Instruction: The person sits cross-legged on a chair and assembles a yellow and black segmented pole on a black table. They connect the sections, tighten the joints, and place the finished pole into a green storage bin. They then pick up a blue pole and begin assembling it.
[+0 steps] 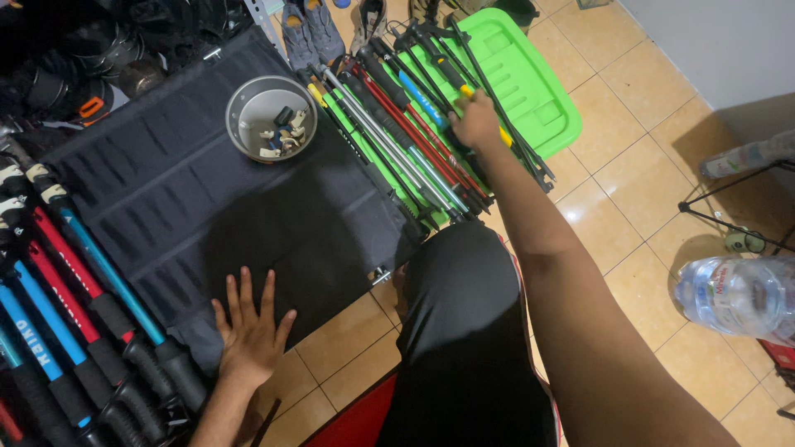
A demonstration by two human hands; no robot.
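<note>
Currently, head view, looking down at the floor.
Left hand: left hand [251,331] flat, palm down, fingers [246,290] spread, on near edge of the dark padded mat [166,182].
Right hand: right hand [476,122] reached out over the pole bundle, fingers curled onto a pole with a yellow section [503,135]; exact pinch hidden under the hand.
Pole bundle: trekking poles [406,132] in red, green, silver, blue and black, lying side by side, partly on the green plastic lid [530,83], just right of the mat.
Second pole set: blue and red poles with black foam grips [74,314] along the mat's left edge, white lettering on the blue shafts.
Bowl: grey round bowl [271,117] on the mat's far part, holding small black and pale clips.
Bottles: clear water bottle [737,294] lying at right, band label around it; another bottle [745,156] farther back, label too blurred to tell.
Floor: tan tiled floor [629,190].
Shoes: grey shoes [310,29] beyond the mat.
</note>
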